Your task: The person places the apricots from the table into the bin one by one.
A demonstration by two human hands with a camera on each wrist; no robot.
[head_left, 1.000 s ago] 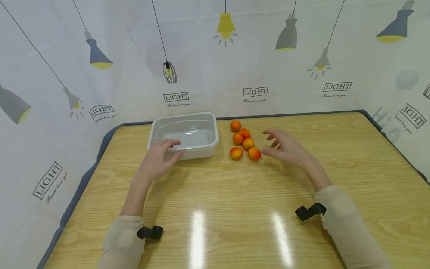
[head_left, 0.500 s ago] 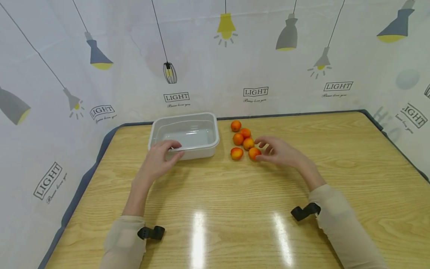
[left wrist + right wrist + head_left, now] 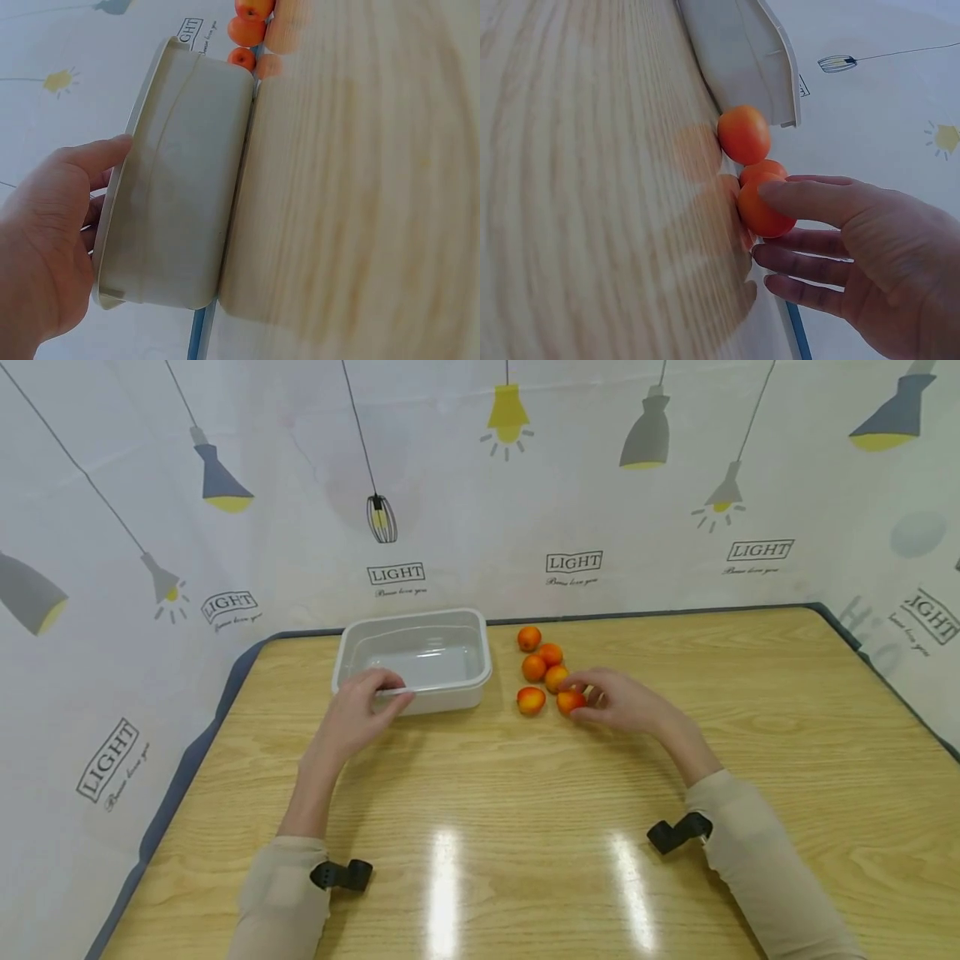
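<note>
Staged recording booth, lamp-print backdrop sheet [image 3: 570, 527], bare wooden table [image 3: 525, 827]

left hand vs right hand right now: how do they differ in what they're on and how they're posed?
The left hand holds the near rim of the white tub, thumb over the edge; the right hand pinches the nearest orange fruit between thumb and fingers. The left hand's thing is one large empty container; the right hand's is a small round fruit in a cluster of six. Both wrists wear a black camera mount and a beige sleeve.
</note>
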